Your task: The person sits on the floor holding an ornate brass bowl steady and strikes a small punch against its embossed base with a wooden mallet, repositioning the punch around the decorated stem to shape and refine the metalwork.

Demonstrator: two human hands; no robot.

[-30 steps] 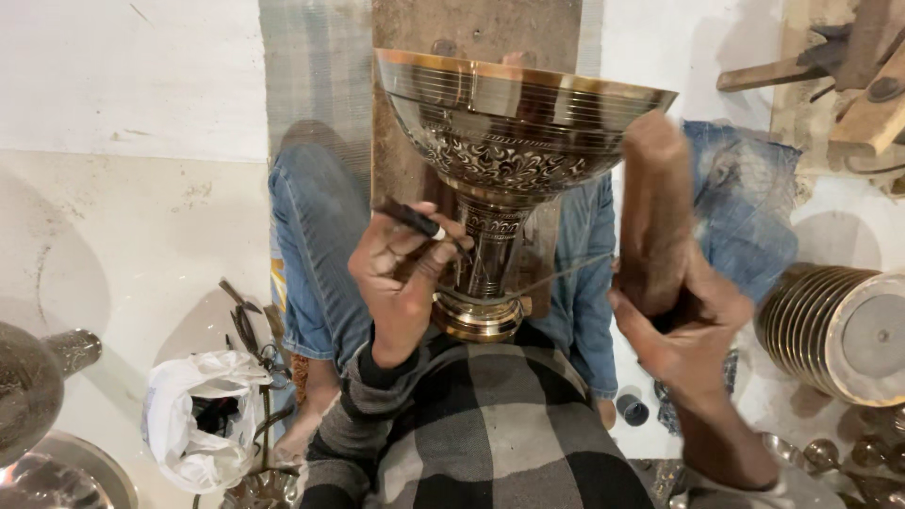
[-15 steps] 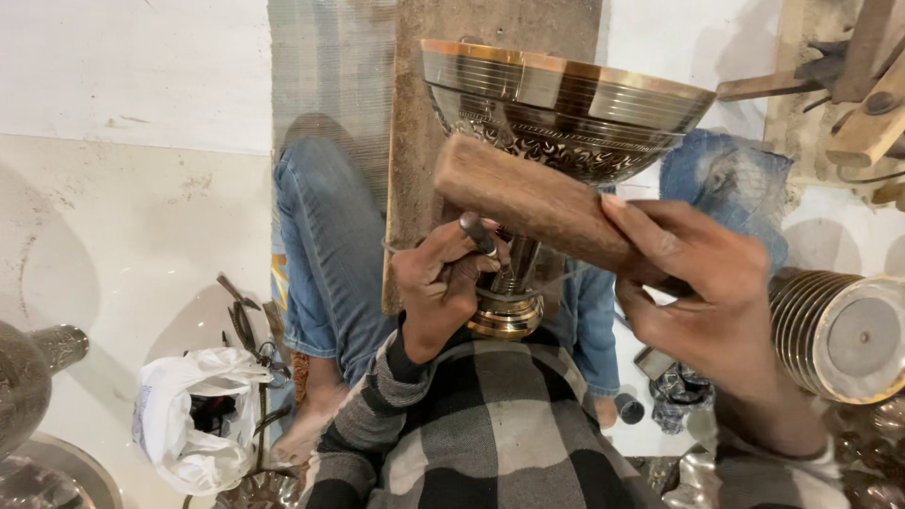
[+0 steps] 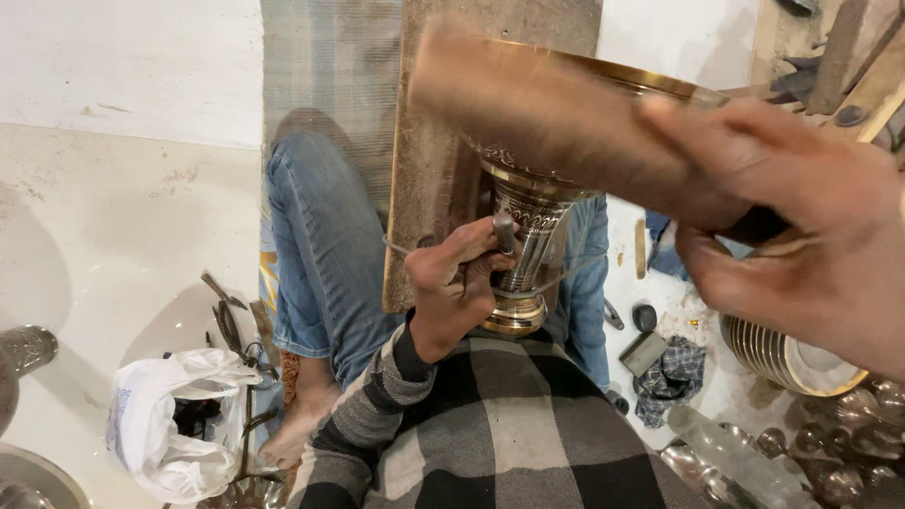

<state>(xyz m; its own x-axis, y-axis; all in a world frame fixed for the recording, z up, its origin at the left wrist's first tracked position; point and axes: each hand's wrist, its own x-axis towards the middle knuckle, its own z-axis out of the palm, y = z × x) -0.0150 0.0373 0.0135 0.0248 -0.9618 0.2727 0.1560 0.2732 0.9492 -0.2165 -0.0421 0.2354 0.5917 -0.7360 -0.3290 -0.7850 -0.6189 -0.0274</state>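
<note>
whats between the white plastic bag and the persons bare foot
In the head view, dark metal hand tools lie on the pale floor between the white plastic bag and the bare foot.

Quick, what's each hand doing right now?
Left hand: closed on a small metal punch held against the brass goblet.
Right hand: closed on a wooden mallet.
</note>
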